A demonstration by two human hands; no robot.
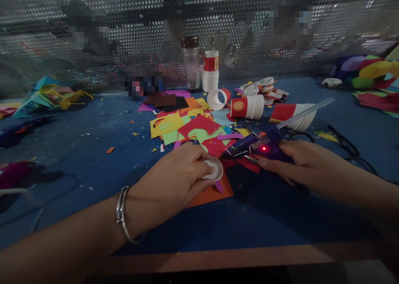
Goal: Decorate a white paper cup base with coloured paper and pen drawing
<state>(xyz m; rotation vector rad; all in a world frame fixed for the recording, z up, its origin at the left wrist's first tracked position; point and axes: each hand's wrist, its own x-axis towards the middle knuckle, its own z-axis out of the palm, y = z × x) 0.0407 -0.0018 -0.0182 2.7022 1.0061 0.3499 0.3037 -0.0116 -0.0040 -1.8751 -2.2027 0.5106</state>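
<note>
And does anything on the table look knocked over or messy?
Yes, some paper cups lie on their sides, while another stack stands up straight beside the bottle. Little paper bits are also scattered across the blue table, which looks untidy.

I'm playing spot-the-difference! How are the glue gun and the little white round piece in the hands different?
The glue gun is dark purple-blue; the round piece is white. The glue gun is longer and bigger; the round piece is small. The glue gun shows a red light; the round piece shows none. Both are held: one in the right hand, one in the left hand.
</note>
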